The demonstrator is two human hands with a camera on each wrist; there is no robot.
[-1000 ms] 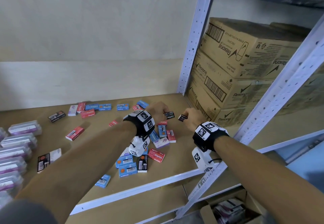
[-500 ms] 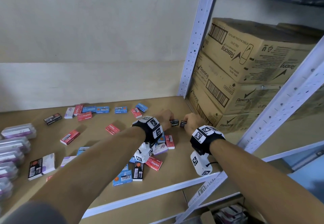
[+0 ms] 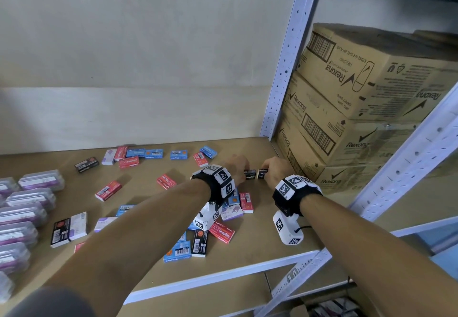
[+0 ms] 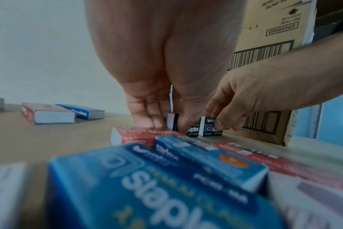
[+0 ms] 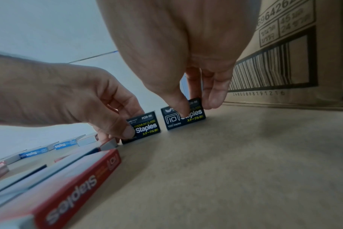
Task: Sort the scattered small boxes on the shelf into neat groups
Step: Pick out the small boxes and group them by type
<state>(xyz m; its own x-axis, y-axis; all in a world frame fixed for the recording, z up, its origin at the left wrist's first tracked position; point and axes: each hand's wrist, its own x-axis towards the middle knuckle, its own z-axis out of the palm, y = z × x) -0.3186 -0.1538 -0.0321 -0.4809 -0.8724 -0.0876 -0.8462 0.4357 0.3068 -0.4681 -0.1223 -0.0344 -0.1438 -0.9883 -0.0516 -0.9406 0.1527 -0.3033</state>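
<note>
Two small black staple boxes stand on edge side by side on the brown shelf [image 3: 138, 274], near its right end. My left hand [image 3: 238, 165] pinches the left black box [image 3: 250, 174] [image 5: 147, 125] [image 4: 193, 129] between thumb and fingers. My right hand [image 3: 272, 168] pinches the right black box [image 3: 262, 173] [image 5: 190, 117] [image 4: 207, 127] the same way. A narrow gap separates the two boxes. Red, blue and pale purple staple boxes [image 3: 221, 232] lie scattered behind my wrists and along the back wall.
Stacked brown cartons [image 3: 359, 108] fill the bay right of the white upright [image 3: 285, 63], close to my right hand. Clear plastic cases [image 3: 22, 217] sit in rows at the left. A lone black box [image 3: 86, 164] lies far left, a black-and-white one [image 3: 69, 228] nearer.
Both hands have come down and drawn together, bringing the two black boxes from mid-air onto the shelf surface side by side. The view has shifted slightly.
</note>
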